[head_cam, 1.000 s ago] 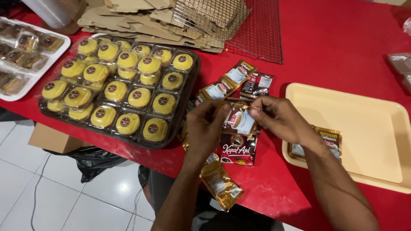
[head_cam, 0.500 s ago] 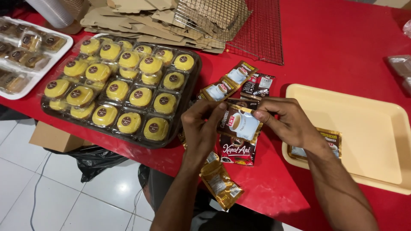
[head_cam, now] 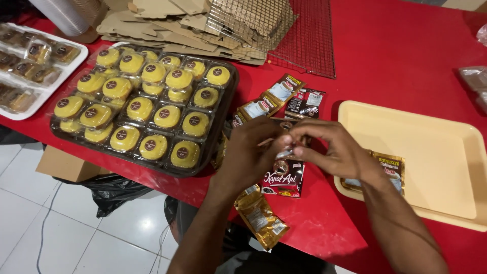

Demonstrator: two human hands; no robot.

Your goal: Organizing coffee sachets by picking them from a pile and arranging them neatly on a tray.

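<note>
My left hand (head_cam: 249,152) and my right hand (head_cam: 329,148) meet over the red table (head_cam: 395,56), pinching a small coffee sachet (head_cam: 285,152) between their fingertips; most of it is hidden by the fingers. Under the hands lies a dark red sachet (head_cam: 283,180). More sachets (head_cam: 281,96) lie in a loose row just beyond. A gold sachet (head_cam: 261,218) hangs at the table's front edge. One gold sachet (head_cam: 388,167) rests in the cream tray (head_cam: 436,147), right of my right hand.
A black tray (head_cam: 225,119) of yellow cakes in clear cups sits to the left. A white tray (head_cam: 50,86) of wrapped pastries is at the far left. Flat cardboard pieces (head_cam: 167,25) and a wire rack (head_cam: 309,43) lie behind. Tiled floor, a box and a black bag are below.
The sachet showed flat between my hands half a second ago; now the fingers have closed over it and it looks folded or bunched. Both hands stay in the same spot.
</note>
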